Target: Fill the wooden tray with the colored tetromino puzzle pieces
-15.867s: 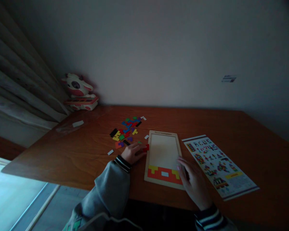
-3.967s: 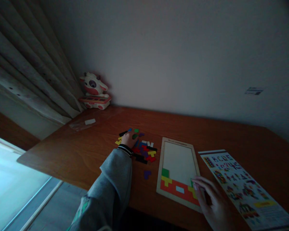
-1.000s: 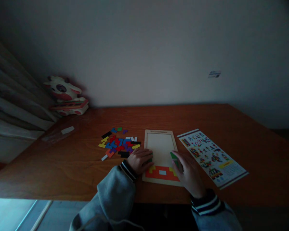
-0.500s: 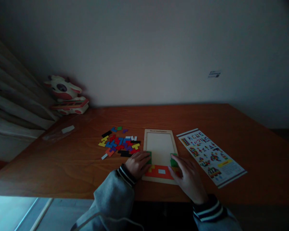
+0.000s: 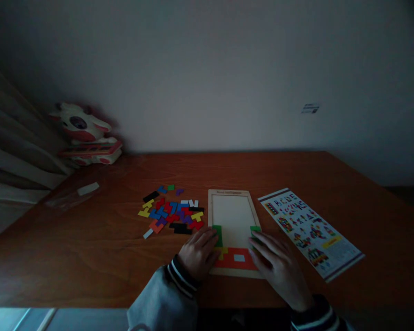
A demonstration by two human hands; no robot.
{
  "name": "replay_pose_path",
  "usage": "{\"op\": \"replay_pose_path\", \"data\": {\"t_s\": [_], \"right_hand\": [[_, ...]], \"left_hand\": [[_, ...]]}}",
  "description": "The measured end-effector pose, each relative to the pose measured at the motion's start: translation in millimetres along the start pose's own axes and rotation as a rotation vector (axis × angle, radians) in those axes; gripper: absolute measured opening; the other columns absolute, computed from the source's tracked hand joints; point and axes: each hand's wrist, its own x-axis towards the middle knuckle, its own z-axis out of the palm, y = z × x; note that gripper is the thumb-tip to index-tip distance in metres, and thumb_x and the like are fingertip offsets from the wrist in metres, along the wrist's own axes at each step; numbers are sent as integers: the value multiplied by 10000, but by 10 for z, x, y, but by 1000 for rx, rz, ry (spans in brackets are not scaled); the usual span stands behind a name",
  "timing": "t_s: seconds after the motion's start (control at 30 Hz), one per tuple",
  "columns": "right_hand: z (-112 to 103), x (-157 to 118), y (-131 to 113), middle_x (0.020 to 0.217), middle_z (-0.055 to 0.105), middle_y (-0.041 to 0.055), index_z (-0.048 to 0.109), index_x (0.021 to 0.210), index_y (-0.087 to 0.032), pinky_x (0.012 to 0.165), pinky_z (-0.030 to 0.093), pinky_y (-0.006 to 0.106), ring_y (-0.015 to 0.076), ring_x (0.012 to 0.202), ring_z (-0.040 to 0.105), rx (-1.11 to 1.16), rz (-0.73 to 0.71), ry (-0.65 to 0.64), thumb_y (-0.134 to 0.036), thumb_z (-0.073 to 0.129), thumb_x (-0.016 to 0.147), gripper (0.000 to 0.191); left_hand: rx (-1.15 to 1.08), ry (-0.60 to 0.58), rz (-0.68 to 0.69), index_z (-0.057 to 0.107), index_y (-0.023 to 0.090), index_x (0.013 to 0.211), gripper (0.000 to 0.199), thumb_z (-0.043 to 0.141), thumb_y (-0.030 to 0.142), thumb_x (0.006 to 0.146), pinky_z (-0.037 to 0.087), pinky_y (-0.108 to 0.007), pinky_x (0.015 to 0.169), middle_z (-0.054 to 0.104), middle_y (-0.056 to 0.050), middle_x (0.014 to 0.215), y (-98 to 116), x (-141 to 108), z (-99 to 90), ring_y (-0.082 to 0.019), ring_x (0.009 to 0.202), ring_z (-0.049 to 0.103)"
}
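A shallow wooden tray (image 5: 210,209) lies in front of me. Red pieces (image 5: 229,261) fill its near end around a white piece (image 5: 239,258), with a yellow piece (image 5: 223,252) at their left. Along the left inner edge stands a green piece (image 5: 218,235), and my left hand (image 5: 199,253) rests beside it with fingers bent. Another green piece (image 5: 255,228) at the right edge is partly covered by my right hand (image 5: 279,264), whose fingers are spread over it and the tray's rim.
Several loose coloured pieces (image 5: 172,214) lie left of the tray. A printed pattern sheet (image 5: 312,234) is at the right. A toy cow keyboard (image 5: 89,151) and a clear plastic bag (image 5: 60,197) sit at the back left of the table (image 5: 89,239).
The view has shifted slightly, so the tray and pieces appear lower. My right hand's thumb and fingers have moved from the green piece's left side toward the right rim, less pinched.
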Motion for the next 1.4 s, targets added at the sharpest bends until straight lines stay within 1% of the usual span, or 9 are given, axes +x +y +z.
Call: {"op": "replay_pose_path", "data": {"t_s": [0.33, 0.47, 0.57, 0.7, 0.83, 1.07, 1.2, 1.3, 1.4], "right_hand": [[-43, -13, 18, 1122, 739, 67, 714, 1080, -196, 894, 489, 380, 216, 1018, 693, -70, -87, -6, -253, 597, 914, 212], [-51, -38, 21, 1053, 758, 42, 723, 1012, -212, 891, 489, 367, 199, 946, 710, -80, -91, 57, -223, 634, 888, 153], [-26, -50, 34, 1110, 736, 70, 682, 1127, -188, 890, 505, 372, 219, 977, 696, -41, -17, 92, -275, 641, 884, 261], [50, -75, 72, 1282, 653, 87, 587, 1295, -181, 948, 504, 388, 244, 1141, 628, 36, -11, 13, -339, 590, 915, 412], [97, -96, 108, 1251, 670, 93, 620, 1239, -173, 933, 511, 404, 251, 1126, 632, 64, -42, 11, -379, 553, 938, 371], [182, -130, 205, 1085, 734, 85, 664, 1095, -191, 844, 533, 371, 225, 985, 685, 103, -129, 147, -365, 469, 980, 286], [197, -119, 185, 1218, 663, 121, 585, 1227, -196, 861, 529, 413, 263, 1062, 648, 117, -52, 132, -445, 420, 980, 387], [171, -108, 146, 1344, 574, 148, 502, 1329, -193, 947, 491, 476, 309, 1207, 562, 154, 21, 78, -511, 412, 965, 492], [152, -113, 141, 1409, 516, 146, 464, 1370, -204, 1012, 451, 496, 317, 1288, 495, 190, 24, 7, -511, 429, 958, 515]], "left_hand": [[-69, -29, -53, 657, 118, 1148, 299, 566, 229, 886, 576, -443, 951, 648, -154, 1177, 40, 13, -31, -299, 1168, 588], [-45, -33, -52, 663, 102, 1130, 294, 575, 225, 878, 585, -437, 933, 647, -167, 1163, 42, 16, -45, -307, 1153, 594], [-34, -32, -46, 653, 101, 1149, 305, 561, 233, 891, 566, -436, 963, 625, -169, 1232, 42, 1, -32, -308, 1195, 569], [-31, -19, -11, 601, 132, 1244, 369, 523, 300, 925, 522, -451, 1021, 551, -139, 1379, 23, -43, 39, -301, 1286, 501], [-55, -29, 40, 594, 148, 1256, 401, 514, 385, 942, 483, -447, 1061, 595, -111, 1342, -19, -84, 115, -278, 1278, 519], [-17, 79, 106, 665, 129, 1126, 354, 564, 398, 920, 523, -393, 1007, 678, -131, 1199, -33, -98, 137, -257, 1172, 601], [29, 97, 129, 670, 142, 1093, 279, 567, 338, 924, 565, -343, 910, 709, -121, 1096, 37, -47, 20, -222, 1037, 657], [29, 110, 81, 662, 146, 1107, 245, 578, 271, 915, 565, -343, 882, 710, -119, 1068, 81, -8, -79, -209, 983, 662], [-1, 142, 25, 667, 162, 1085, 212, 551, 237, 923, 562, -337, 850, 714, -113, 1046, 87, 6, -127, -191, 939, 664]]}}
